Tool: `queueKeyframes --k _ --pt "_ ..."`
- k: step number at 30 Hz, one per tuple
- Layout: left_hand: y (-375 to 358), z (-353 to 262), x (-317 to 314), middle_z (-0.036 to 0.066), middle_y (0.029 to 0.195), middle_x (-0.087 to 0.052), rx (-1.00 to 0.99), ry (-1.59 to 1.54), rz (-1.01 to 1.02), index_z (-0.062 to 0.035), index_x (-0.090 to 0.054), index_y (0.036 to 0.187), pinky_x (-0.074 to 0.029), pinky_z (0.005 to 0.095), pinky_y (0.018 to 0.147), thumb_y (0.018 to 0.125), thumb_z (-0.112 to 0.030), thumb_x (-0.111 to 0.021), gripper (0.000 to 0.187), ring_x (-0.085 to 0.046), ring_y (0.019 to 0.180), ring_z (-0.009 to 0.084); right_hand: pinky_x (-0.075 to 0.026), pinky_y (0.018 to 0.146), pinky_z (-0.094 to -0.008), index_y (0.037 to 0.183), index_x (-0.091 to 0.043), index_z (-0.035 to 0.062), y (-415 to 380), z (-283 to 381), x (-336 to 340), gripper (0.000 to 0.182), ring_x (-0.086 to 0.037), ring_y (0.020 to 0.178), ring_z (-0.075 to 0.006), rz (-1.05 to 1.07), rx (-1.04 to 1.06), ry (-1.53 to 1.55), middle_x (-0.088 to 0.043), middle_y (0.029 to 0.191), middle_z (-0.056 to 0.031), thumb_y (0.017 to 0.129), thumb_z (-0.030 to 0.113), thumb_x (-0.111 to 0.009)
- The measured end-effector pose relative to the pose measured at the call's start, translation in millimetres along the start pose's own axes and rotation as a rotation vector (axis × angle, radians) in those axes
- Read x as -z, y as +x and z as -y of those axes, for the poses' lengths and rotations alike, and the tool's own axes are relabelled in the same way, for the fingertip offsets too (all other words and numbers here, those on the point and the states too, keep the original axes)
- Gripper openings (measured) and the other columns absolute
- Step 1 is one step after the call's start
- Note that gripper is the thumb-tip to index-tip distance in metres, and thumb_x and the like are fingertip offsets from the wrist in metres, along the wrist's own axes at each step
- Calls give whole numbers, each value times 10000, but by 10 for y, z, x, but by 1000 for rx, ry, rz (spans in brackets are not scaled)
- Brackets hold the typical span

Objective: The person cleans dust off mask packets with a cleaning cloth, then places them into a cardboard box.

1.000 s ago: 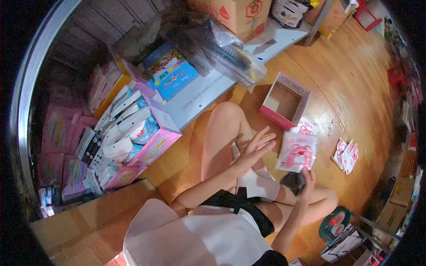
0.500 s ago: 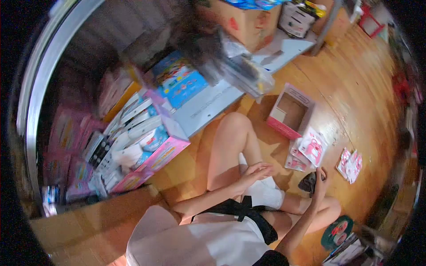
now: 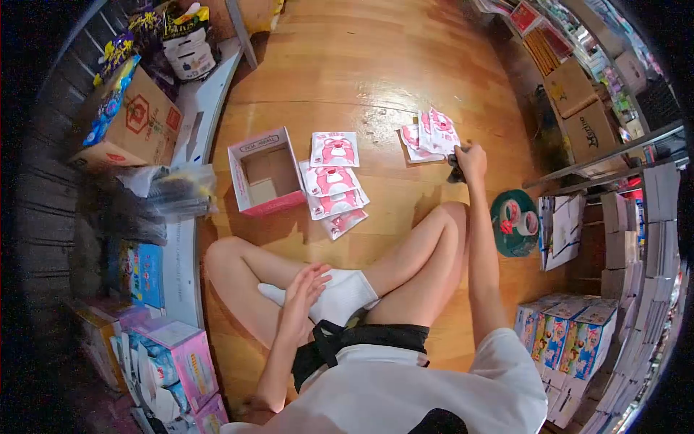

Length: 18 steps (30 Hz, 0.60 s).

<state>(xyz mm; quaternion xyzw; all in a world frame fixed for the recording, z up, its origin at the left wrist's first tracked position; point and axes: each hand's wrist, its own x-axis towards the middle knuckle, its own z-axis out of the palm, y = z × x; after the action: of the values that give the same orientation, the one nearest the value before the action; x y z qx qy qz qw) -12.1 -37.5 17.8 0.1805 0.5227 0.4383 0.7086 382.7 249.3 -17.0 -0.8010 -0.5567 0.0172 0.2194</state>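
Observation:
My left hand (image 3: 306, 293) is open, palm turned inward, above a white sock on my crossed legs, and holds nothing. Out to the front right, my right hand (image 3: 473, 162) is closed on a small dark grey object (image 3: 455, 171) whose kind I cannot make out. Just beyond it lies a small pile of white-and-pink packets (image 3: 432, 136) with a pink bear print. More such packets (image 3: 335, 150) form an overlapping row on the wooden floor, straight ahead of me. Left of that row stands an open pink box (image 3: 269, 173), with bare cardboard showing inside.
A green round holder (image 3: 515, 223) with tape rolls is by my right knee. Colourful boxes (image 3: 567, 333) and stacked books line the right side. At left, a low shelf bears a cardboard carton (image 3: 137, 116), a blue box (image 3: 150, 275) and a pink box (image 3: 195, 369) of goods.
My view has turned to the right and steadied. My right hand, still closed on the dark object, has reached forward beside the small packet pile. My left hand stays open near my lap.

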Motion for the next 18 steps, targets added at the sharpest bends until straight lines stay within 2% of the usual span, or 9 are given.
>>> queueKeyframes --k 4,5,8,9,12,15,18 --pt "-39 41 -95 131 1266 -544 40 11 -16 -12 -469 1267 -403 307 948 990 -272 -412 384 -547 1120 211 -503 739 -443 1004 -623 72 212 -38 -768 292 -633 859 -338 91 239 -148 -637 922 -169 771 247 -650" --pt "-39 69 -82 134 1268 -542 49 9 -15 -16 -469 1265 -403 310 949 990 -272 -409 381 -545 1124 213 -507 740 -451 962 -619 67 209 -92 -931 261 -626 842 -345 172 323 -158 -578 1022 -187 773 244 -649" --pt "-99 103 -84 147 1275 -535 60 -7 -31 -22 -460 1265 -403 324 953 990 -287 -390 388 -535 1135 219 -513 762 -455 1019 -616 75 80 -17 -1209 298 -627 871 -371 169 256 -129 -498 1206 -248 775 243 -649" --pt "-113 122 -79 148 1276 -533 60 -18 -41 -21 -457 1267 -401 328 957 990 -292 -386 394 -533 1136 220 -516 784 -450 1080 -608 83 80 2 -1180 340 -619 917 -401 184 245 -96 -389 1333 -290 780 240 -640" --pt "-117 252 -13 140 1272 -537 77 -55 -49 -23 -452 1266 -372 325 985 986 -311 -395 406 -528 1143 211 -510 799 -459 1117 -603 104 124 -51 -1161 359 -611 960 -404 264 235 -45 -359 1373 -288 790 252 -614" --pt "-110 312 6 135 1267 -541 101 -65 -31 -24 -451 1266 -356 321 999 986 -316 -394 409 -525 1147 203 -498 818 -476 1137 -590 115 177 -293 -1439 372 -604 962 -416 225 269 -84 -359 1376 -281 799 272 -586" --pt "-104 255 -11 137 1267 -540 113 -53 1 -24 -451 1267 -355 322 1000 988 -316 -386 409 -523 1148 201 -485 840 -483 1161 -570 112 203 -295 -1428 398 -600 972 -413 339 195 -98 -343 1397 -268 802 285 -572"
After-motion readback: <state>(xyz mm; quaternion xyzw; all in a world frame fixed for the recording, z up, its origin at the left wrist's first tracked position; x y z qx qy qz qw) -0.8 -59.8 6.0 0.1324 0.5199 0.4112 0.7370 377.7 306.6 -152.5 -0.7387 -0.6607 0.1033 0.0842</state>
